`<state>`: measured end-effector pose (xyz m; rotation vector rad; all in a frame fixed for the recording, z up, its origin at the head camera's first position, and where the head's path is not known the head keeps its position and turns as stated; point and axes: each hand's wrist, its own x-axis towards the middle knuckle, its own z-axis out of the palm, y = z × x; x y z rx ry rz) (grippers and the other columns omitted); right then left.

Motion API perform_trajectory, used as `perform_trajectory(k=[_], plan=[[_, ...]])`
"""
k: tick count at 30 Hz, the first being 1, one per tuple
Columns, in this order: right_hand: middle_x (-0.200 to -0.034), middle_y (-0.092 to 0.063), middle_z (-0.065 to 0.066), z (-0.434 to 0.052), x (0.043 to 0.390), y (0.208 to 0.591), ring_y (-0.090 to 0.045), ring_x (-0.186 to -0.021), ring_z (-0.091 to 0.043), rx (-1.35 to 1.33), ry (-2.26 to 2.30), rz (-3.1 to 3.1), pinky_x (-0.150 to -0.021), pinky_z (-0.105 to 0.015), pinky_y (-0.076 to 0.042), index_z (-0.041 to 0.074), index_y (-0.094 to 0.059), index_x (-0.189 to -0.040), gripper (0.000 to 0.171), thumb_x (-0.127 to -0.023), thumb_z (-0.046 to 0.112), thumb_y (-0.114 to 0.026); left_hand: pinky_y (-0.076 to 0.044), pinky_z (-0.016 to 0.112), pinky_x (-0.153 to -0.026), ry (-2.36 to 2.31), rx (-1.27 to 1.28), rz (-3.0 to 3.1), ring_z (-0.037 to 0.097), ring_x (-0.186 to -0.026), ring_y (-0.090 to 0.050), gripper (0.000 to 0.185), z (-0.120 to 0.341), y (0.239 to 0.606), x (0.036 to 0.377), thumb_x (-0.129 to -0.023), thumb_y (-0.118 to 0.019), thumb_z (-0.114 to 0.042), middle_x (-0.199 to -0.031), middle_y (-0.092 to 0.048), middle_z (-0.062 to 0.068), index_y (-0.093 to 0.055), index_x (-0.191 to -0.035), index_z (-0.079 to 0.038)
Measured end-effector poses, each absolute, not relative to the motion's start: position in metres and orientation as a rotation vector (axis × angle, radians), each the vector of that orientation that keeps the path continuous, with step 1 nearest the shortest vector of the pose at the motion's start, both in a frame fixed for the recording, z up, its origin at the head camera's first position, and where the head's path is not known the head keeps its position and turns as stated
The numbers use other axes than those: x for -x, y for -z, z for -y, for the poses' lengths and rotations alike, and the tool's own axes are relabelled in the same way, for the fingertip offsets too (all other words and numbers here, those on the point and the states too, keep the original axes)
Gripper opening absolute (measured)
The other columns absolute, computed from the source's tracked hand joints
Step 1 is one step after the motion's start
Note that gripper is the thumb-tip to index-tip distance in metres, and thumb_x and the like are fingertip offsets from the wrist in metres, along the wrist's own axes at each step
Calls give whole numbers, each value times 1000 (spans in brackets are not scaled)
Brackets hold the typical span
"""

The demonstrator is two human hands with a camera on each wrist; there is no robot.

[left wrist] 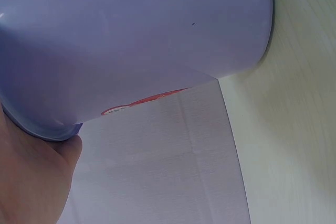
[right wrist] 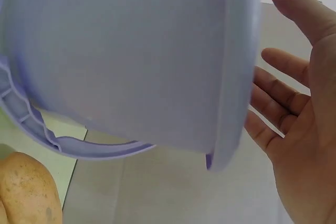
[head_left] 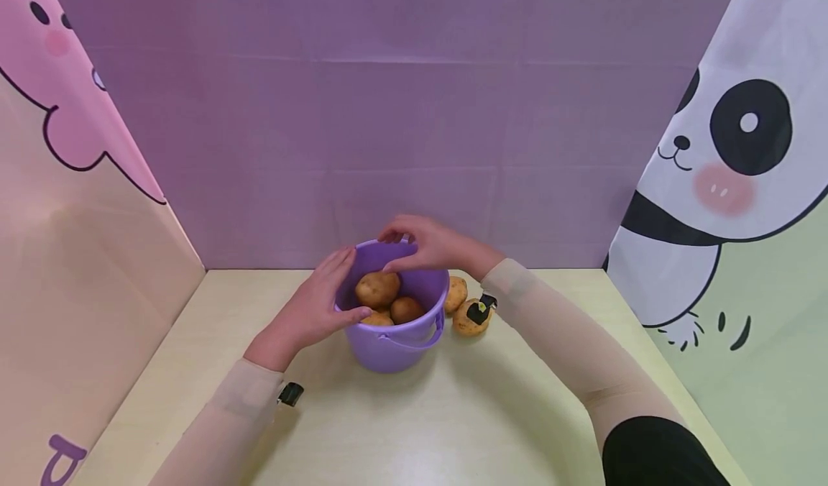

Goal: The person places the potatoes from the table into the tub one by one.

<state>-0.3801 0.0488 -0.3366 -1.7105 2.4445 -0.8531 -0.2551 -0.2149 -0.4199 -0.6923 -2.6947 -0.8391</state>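
- Currently, the purple bucket (head_left: 383, 356) stands upright on the desk (head_left: 362, 436), at the lower middle of the head frame.
- Your left hand (head_left: 309, 310) rests on its left rim, fingers fairly straight, thumb over the front edge; light, even pressure there should steady it without tipping.
- Your right hand (head_left: 432, 247) is over the back-right rim, fingers loosely spread, holding nothing; moving it straight up or down would best avoid knocking the rim.
- Inside, you have a large potato (head_left: 378, 288), a darker potato (head_left: 407, 310) and another partly behind your left thumb.
- Two loose potatoes (head_left: 456, 295) lie just right of the bucket; mind the hanging handle (head_left: 437, 337) beside them, which could snag your fingers.
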Motion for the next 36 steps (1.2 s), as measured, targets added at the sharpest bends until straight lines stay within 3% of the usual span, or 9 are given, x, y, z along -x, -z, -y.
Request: perform_trajectory(k=[9, 19, 26, 31, 36], plan=[[-123, -73, -18, -76, 376, 337, -68, -116, -33, 1640, 1034, -2480, -99, -52, -57, -1, -72, -130, 41, -97, 19, -86, -22, 65, -133, 839, 691, 2680, 44, -167, -21, 109, 215, 420, 255, -94, -80, -53, -179, -28, 24, -31, -169, 9], [-126, -72, -13, -116, 376, 346, -66, -116, -34, 1574, 1057, -2549, -96, -57, -55, 5, -71, -132, 37, -100, 19, -82, -21, 63, -134, 861, 672, 2692, 42, -168, -19, 110, 215, 421, 252, -94, -82, -52, -180, -26, 22, -29, -170, 7], [-127, -72, -4, -142, 373, 358, -64, -118, -29, 1493, 1083, -2590, -98, -49, -53, 9, -72, -134, 35, -102, 19, -82, -21, 63, -134, 857, 676, 2692, 42, -168, -18, 110, 214, 420, 252, -95, -82, -52, -180, -25, 23, -29, -170, 8], [-130, -72, -6, -159, 368, 367, -65, -122, -37, 1431, 1164, -2583, -100, -51, -53, 7, -71, -134, 34, -103, 17, -79, -21, 63, -134, 858, 676, 2691, 42, -168, -18, 111, 213, 420, 252, -94, -82, -52, -180, -25, 23, -28, -170, 8], [-129, -73, -8, -175, 365, 379, -66, -122, -35, 1356, 1197, -2607, -101, -49, -55, 5, -72, -133, 30, -105, 15, -76, -21, 64, -134, 855, 680, 2686, 43, -168, -18, 110, 213, 420, 252, -94, -82, -52, -180, -26, 23, -29, -170, 8]])
